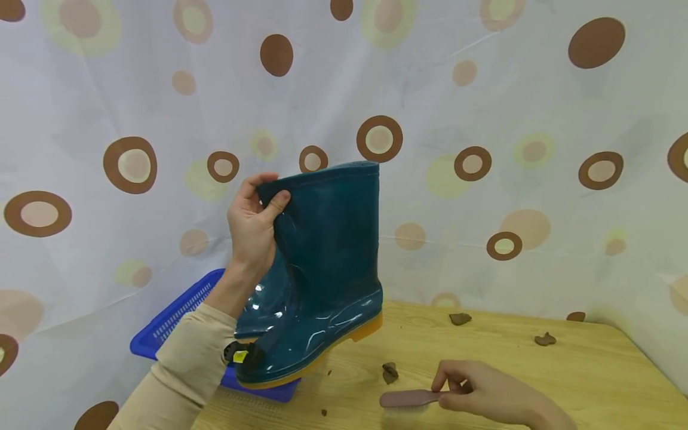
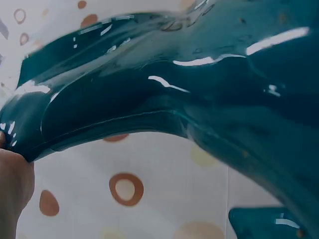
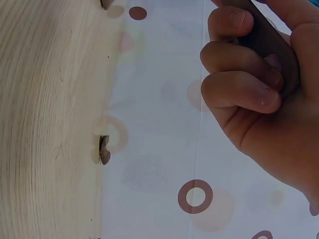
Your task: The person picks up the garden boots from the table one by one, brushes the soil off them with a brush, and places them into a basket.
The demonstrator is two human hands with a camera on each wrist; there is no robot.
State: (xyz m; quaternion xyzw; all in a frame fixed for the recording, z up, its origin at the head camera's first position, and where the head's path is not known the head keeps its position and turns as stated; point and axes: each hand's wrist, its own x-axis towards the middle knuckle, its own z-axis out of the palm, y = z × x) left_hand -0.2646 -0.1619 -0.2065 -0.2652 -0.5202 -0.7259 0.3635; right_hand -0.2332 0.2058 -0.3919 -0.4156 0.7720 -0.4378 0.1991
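Note:
A shiny dark teal rubber boot (image 1: 335, 239) with a yellow sole is held up in the head view, toe pointing left and slightly down. My left hand (image 1: 252, 224) grips its top edge, thumb on the near side and fingers behind. The boot's glossy shaft (image 2: 134, 94) fills much of the left wrist view. Low on the right, my right hand (image 1: 486, 388) holds a mauve brush (image 1: 405, 398) by its handle, bristles facing down over the table. In the right wrist view, fingers (image 3: 239, 89) curl round the handle.
A second teal boot (image 1: 263, 304), partly hidden behind the first, stands at a blue plastic basket (image 1: 156, 334) on the left. Several brown clumps (image 1: 390, 372) and small crumbs lie on the wooden table (image 1: 591, 382). A spotted curtain (image 1: 430, 89) hangs behind.

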